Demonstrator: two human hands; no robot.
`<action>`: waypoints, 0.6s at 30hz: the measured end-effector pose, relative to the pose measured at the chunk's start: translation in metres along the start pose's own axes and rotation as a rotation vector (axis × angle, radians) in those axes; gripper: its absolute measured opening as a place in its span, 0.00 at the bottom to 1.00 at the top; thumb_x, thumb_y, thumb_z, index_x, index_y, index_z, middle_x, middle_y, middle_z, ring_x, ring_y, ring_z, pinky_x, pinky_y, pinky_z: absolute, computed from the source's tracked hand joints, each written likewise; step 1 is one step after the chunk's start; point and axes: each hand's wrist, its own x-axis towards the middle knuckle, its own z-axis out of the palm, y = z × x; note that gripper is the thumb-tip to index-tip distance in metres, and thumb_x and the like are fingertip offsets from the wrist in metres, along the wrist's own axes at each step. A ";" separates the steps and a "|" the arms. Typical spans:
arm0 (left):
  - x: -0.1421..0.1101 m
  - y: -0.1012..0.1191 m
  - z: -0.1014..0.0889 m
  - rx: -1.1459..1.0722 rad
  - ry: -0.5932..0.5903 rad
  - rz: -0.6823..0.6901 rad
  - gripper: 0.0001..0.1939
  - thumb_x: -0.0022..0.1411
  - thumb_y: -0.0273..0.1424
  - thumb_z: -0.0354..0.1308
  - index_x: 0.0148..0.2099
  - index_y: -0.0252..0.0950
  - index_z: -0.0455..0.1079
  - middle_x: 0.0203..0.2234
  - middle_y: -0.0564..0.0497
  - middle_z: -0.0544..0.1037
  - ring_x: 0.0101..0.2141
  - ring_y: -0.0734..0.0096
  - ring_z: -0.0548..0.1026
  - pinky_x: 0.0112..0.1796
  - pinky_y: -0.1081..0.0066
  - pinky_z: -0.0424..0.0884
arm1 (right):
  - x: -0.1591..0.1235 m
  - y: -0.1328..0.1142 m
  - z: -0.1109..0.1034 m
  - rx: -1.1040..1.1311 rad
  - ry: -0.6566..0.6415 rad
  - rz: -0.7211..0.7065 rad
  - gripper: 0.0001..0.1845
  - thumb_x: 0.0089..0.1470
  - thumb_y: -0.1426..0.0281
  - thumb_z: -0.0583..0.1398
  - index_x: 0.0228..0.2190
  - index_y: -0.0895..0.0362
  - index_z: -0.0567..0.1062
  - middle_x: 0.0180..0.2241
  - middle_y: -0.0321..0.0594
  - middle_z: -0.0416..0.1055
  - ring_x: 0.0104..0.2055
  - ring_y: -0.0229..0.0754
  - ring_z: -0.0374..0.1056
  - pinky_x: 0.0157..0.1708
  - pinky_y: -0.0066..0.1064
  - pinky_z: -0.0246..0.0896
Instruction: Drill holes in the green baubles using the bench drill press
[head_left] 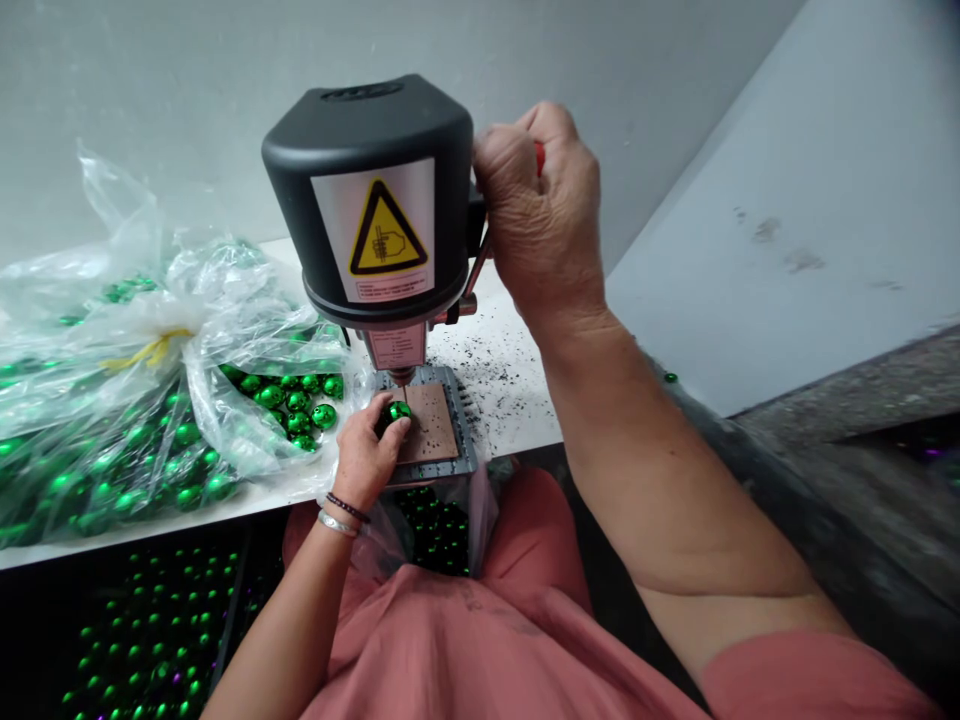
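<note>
Two hands: my left hand point(365, 452) sits low, nearer the work; my right hand point(538, 215) sits high.
Left fingers point(391, 428): clenched around a shiny green bauble point(397, 410), just beneath the drill press spindle point(401, 372).
Right fingers point(499, 160): closed on the red lever grip point(540, 157).
</note>
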 end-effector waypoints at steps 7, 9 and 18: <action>0.010 0.009 -0.011 -0.181 -0.069 -0.167 0.18 0.53 0.38 0.55 0.44 0.35 0.71 0.32 0.50 0.79 0.34 0.66 0.76 0.37 0.70 0.69 | 0.000 -0.001 -0.001 -0.013 -0.006 0.009 0.17 0.51 0.58 0.49 0.22 0.57 0.53 0.20 0.29 0.48 0.24 0.27 0.46 0.26 0.22 0.46; 0.010 0.010 -0.012 -0.186 -0.078 -0.177 0.18 0.52 0.38 0.56 0.44 0.35 0.71 0.33 0.50 0.79 0.34 0.67 0.76 0.37 0.70 0.69 | 0.000 -0.001 -0.001 -0.009 -0.008 0.000 0.17 0.51 0.57 0.49 0.22 0.57 0.53 0.20 0.28 0.48 0.24 0.26 0.46 0.26 0.22 0.46; 0.010 0.005 -0.011 -0.172 -0.122 -0.135 0.20 0.51 0.39 0.57 0.46 0.36 0.71 0.33 0.50 0.79 0.34 0.67 0.75 0.36 0.70 0.69 | 0.001 0.000 -0.001 0.002 -0.006 0.004 0.17 0.52 0.57 0.49 0.22 0.57 0.53 0.20 0.28 0.47 0.25 0.26 0.45 0.27 0.22 0.47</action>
